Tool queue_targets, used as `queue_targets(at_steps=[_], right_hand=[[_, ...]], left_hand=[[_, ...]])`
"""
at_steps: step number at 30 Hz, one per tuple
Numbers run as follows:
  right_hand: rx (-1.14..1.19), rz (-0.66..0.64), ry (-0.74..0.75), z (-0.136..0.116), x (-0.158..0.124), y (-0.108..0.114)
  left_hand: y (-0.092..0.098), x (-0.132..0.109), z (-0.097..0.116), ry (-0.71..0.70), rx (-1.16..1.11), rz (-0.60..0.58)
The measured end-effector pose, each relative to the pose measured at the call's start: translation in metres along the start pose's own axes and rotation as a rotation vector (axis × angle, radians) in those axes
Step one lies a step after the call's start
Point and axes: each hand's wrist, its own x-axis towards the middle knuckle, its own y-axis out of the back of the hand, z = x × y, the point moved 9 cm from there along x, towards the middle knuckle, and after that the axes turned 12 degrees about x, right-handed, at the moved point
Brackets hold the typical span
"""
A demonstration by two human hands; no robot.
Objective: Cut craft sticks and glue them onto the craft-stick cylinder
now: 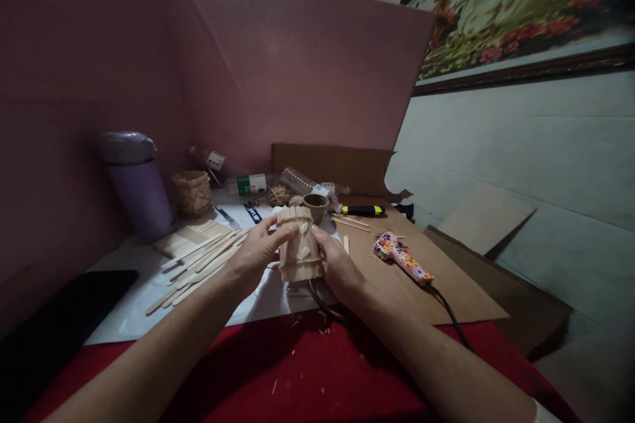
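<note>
A small round holder made of upright wooden craft sticks is held up over the front of the table, with light leaf-shaped pieces on its side and bands near its top and bottom. My left hand grips its left side, the thumb lying across the front near the upper band. On the right, my right hand is closed round the other side, its thumb by the upper edge. The far fingers of both hands are hidden behind the holder. A small dark-rimmed cup stands just behind it.
Loose craft sticks lie at left, near a purple tumbler and a second stick-covered pot. Plastic bottles and a twine ball are behind. On the right cardboard rest a utility knife and a corded flowered glue gun.
</note>
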Motion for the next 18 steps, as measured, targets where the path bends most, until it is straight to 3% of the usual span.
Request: queue_targets(at_steps=[8,13,18], right_hand=[[-0.008,0.012,-0.028,0.000,-0.002,0.000],[0.066,-0.076,-0.089,0.001,-0.006,-0.013],[0.039,-0.033,-0.104,0.000,-0.006,-0.011]], left_hand=[[-0.003,-0.001,0.004,-0.023,-0.005,-0.004],[-0.004,-0.003,0.006,-0.039,-0.010,-0.016],[-0.006,-0.003,0.005,-0.041,-0.048,-0.032]])
